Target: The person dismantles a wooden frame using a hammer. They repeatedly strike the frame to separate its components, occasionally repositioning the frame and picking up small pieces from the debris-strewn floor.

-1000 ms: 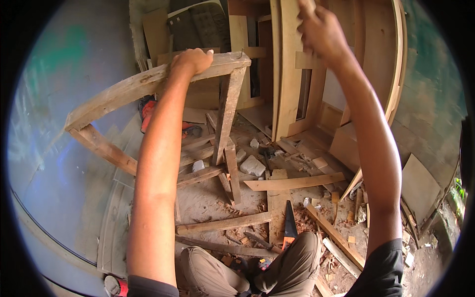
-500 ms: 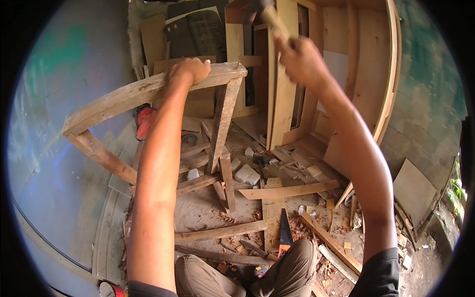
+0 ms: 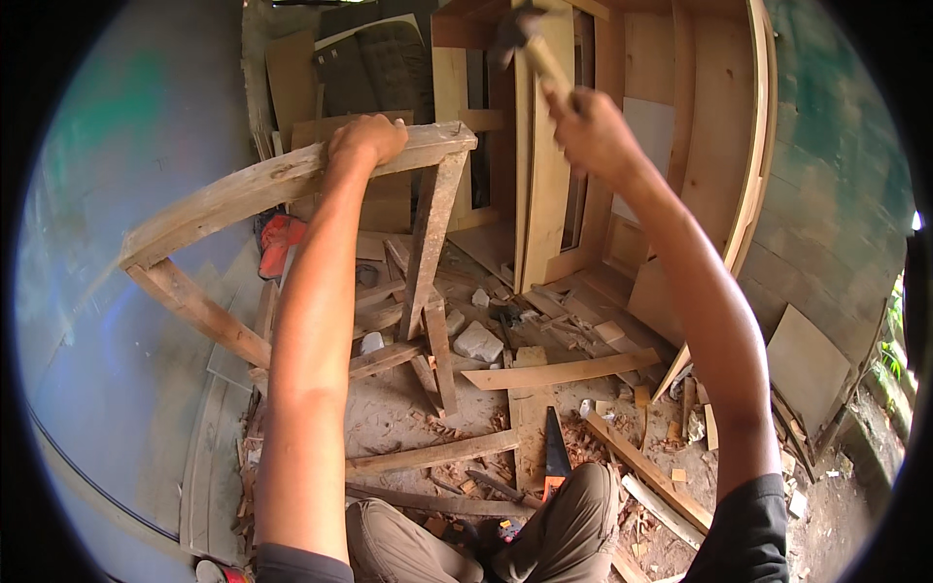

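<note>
A worn wooden sawhorse (image 3: pixel 233 204) stands in front of me, its top beam running from the left toward the middle. My left hand (image 3: pixel 364 141) is closed over that beam, close to its right end. Raised to the right and above the beam's end, my right hand (image 3: pixel 595 134) grips the wooden handle of a hammer (image 3: pixel 546 63). The dark hammer head is up at the top of the view, apart from the sawhorse and slightly blurred. A small nail-like bit (image 3: pixel 461 129) sticks up near the beam's right end.
Behind stands a tall open wooden cabinet frame (image 3: pixel 646 146). Planks, offcuts and shavings litter the floor around a handsaw (image 3: pixel 556 449) by my knees. A white stone block (image 3: pixel 478 342) and a curved board (image 3: pixel 564 371) lie beyond. Walls rise at left and right.
My right hand and the hammer have come down a little, bringing more of the hammer head into view. My left hand keeps its hold on the beam, and the view has shifted slightly.
</note>
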Tool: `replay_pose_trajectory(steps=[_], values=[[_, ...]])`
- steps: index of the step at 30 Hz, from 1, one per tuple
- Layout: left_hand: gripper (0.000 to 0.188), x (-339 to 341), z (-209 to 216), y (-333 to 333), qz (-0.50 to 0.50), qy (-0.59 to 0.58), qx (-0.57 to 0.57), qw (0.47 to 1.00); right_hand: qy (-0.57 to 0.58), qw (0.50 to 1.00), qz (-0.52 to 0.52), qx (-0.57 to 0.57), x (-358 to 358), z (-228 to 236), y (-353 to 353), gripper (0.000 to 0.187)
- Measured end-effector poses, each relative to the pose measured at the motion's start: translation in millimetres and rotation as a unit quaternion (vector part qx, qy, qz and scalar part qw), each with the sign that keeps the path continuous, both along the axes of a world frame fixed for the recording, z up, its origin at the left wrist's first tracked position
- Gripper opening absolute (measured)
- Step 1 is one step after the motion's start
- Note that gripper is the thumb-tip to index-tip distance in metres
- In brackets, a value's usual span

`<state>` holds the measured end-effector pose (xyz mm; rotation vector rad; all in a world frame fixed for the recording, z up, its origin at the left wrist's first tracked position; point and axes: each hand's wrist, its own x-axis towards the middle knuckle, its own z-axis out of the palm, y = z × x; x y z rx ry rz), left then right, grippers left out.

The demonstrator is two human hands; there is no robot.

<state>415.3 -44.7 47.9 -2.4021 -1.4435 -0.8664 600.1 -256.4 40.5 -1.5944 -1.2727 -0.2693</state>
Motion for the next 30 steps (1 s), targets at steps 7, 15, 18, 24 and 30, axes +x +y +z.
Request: replay_pose_trajectory(steps=[7,15,18,24,30], values=[[0.054,4.8,4.0,-0.2,0.003,-0.003,0.002,1.0,-0.092,0.899,0.053,0.424,-12.8,38.5,3.1,0.044],[0.052,1.8,-0.4,-1.8,0.012,-0.009,0.006,1.0,0.009,0.997,0.004,-0.082,8.9,-28.4,20.7,0.065],[0.052,3.2,3.2,0.6,0.007,-0.001,0.001,1.0,0.076,0.986,0.064,0.135,14.5,-0.9,11.9,0.061],[0.051,4.8,7.4,1.0,0.005,-0.004,0.009,1.0,-0.066,0.875,0.127,0.463,-4.4,21.3,23.8,0.042],[0.051,6.6,1.5,1.5,0.021,0.004,-0.009,1.0,0.076,0.988,0.098,-0.096,-0.4,-47.3,27.3,0.059]])
